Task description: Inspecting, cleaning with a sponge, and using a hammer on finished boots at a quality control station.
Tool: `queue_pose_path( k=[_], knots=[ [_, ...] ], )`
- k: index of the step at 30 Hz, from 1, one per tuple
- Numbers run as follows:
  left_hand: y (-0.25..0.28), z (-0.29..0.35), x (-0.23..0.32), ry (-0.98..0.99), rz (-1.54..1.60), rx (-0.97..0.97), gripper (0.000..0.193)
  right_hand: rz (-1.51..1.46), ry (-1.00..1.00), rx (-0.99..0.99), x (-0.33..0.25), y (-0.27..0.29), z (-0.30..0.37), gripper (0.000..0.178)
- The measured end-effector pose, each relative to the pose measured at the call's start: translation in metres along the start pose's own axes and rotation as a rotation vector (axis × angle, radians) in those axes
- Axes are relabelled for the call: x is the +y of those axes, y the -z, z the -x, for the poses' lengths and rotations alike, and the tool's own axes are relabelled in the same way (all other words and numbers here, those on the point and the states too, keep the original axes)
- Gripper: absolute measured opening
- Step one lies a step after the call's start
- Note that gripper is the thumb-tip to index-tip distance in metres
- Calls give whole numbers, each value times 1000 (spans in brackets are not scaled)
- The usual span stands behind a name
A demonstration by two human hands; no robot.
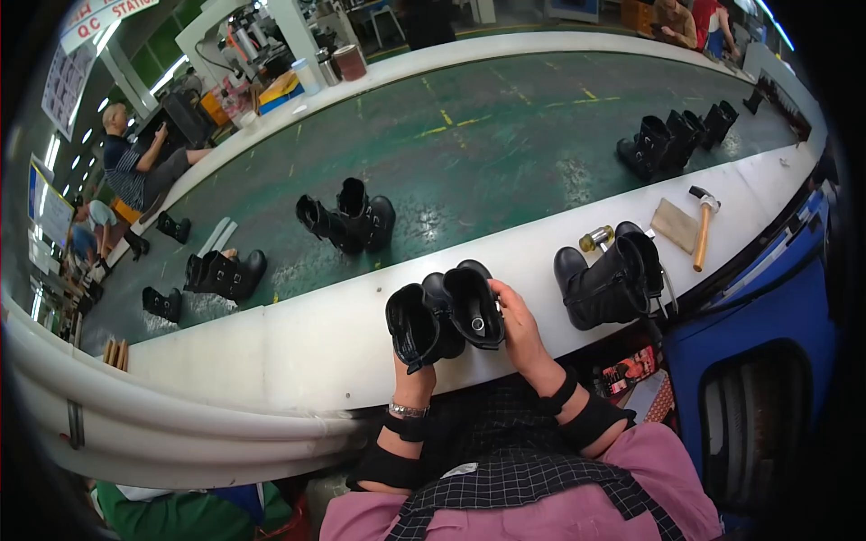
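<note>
A pair of black ankle boots, the left boot (417, 323) and the right boot (476, 305), stands side by side at the near edge of the white ledge, openings tilted toward me. My right hand (521, 332) is closed on the right boot's shaft, fingers along its outer side. A round metal piece shows inside that boot's opening. My left hand (415, 377) grips the left boot from below and behind; its fingers are mostly hidden by the shaft. Farther right on the ledge stand more black boots (606, 287), with a small yellowish jar (595, 238) lying beside them.
A hammer (705, 227) and a brownish flat block (675, 225) lie on the white ledge (298, 347) at right. Beyond runs a green belt (487, 180) carrying several buckled black boots (347, 216). A blue machine or bin (749, 316) stands at right. People sit across the belt.
</note>
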State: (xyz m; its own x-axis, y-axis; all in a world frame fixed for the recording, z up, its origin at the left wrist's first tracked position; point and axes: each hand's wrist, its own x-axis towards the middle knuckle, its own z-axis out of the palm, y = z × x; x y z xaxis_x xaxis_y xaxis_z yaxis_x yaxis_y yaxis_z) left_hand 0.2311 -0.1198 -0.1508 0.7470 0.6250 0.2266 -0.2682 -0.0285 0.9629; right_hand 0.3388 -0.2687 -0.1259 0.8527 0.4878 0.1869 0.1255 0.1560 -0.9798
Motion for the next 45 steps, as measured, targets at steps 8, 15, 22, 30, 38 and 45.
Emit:
queue_pose_path(
  k=[8,15,22,30,38,45],
  knots=[
    [-19,4,24,-47,341,-56,85,-522,-53,-50,4,2,23,75],
    [-7,8,28,371,449,-292,89,-595,-159,-210,-3,15,6,77],
    [-5,-5,24,411,480,-272,83,-594,-308,-281,-10,25,-8,77],
    [-11,-5,35,662,924,-237,33,-835,-408,-217,-21,18,4,36],
    [-16,-11,48,657,1082,-41,36,-1083,-411,-315,-11,9,-8,34],
    [6,-4,63,371,1064,161,40,-1082,-438,-15,-31,6,-13,36]
  ],
)
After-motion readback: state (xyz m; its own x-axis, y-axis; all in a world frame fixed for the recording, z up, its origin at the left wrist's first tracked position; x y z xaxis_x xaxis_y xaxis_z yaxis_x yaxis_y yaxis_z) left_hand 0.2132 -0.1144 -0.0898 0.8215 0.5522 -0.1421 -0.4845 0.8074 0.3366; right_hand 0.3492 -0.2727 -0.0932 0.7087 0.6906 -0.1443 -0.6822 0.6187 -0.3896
